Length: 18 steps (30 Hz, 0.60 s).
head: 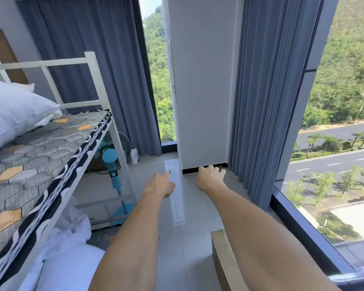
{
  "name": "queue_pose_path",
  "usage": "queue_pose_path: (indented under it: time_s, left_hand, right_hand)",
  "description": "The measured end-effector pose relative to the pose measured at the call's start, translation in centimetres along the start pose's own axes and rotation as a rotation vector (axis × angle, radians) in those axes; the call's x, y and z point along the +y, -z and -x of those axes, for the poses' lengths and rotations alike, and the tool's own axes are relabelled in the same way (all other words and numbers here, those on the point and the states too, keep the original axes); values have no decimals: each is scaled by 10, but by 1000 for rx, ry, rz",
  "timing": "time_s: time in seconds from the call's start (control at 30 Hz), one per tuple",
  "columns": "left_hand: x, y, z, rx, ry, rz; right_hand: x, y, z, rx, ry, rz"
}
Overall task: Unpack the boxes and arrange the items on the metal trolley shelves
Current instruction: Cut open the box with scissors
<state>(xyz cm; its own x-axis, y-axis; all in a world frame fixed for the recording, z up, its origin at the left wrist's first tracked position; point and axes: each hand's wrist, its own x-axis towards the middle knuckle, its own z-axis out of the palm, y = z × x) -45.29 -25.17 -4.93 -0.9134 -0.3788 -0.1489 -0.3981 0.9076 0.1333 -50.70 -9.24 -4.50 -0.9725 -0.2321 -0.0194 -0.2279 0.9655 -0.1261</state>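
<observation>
Box [224, 261] corner beneath right forearm; both hands empty, well ahead.

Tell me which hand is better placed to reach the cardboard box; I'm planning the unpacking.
Right, probably. The cardboard box sits directly under the right forearm, while the left hand is over by the bed frame. Both hands hold nothing; the right hand would only need to draw back.

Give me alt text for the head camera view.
Two bare arms reach out over a tiled floor, left hand and right hand empty. A bunk bed stands left, a cardboard box lower right, curtains and windows ahead.
</observation>
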Motion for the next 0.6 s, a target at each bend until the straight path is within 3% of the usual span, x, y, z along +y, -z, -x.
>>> queue_pose_path:
  time_s: [0.47, 0.6]
  left_hand:
    - [36, -29, -256, -142, -94, -83]
    - [60, -29, -331, -121, -185, -82]
  right_hand:
    - [2, -57, -239, -45, -138, -50]
    - [16, -65, -297, -54, -222, -52]
